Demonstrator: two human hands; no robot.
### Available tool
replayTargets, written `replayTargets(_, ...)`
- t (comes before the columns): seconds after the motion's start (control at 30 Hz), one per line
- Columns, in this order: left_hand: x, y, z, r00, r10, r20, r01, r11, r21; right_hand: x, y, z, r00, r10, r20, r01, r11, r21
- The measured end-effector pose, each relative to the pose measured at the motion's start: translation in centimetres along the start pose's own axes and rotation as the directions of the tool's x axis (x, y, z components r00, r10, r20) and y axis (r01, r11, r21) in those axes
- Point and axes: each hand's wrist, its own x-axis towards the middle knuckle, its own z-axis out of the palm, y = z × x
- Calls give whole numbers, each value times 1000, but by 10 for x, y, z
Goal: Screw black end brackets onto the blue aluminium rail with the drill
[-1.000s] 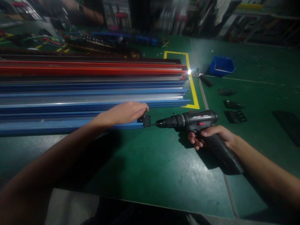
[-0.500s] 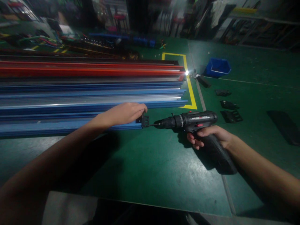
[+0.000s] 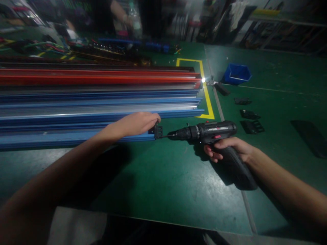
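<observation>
Pinching a black end piece (image 3: 158, 131) at the tip of a blue rail (image 3: 139, 137) with the left hand (image 3: 144, 121), nearly closed. Gripping a black drill (image 3: 217, 130) in the right hand (image 3: 231, 146), curled round its handle (image 3: 240, 166). Working over a green tabletop (image 3: 163, 183) marked with yellow tape (image 3: 208, 102), bearing a blue bin (image 3: 237, 74). Facing a dim, blurred room with a bench (image 3: 286, 20) and a person (image 3: 121, 13).
</observation>
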Motion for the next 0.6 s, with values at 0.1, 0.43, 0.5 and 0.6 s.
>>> replayTargets(0.1, 0, -1, 1, 1000, 9, -10, -9, 1000, 2, 0, 1, -1, 1000, -9, 8, 9, 1000, -18)
replayTargets(0.43, 1, -1, 1, 999, 21, -32, -20, 1000, 23, 1, -1, 1, 1000, 14, 21, -14, 1000, -13)
replayTargets(0.5, 0, -1, 0, 999, 20, -28, -19, 999, 26, 1, -2, 1, 1000, 18, 15, -17, 1000, -26)
replayTargets(0.6, -1, -1, 0, 1000, 21, -22, -21, 999, 27, 0, -2, 0, 1000, 10, 1, -10, 998, -66)
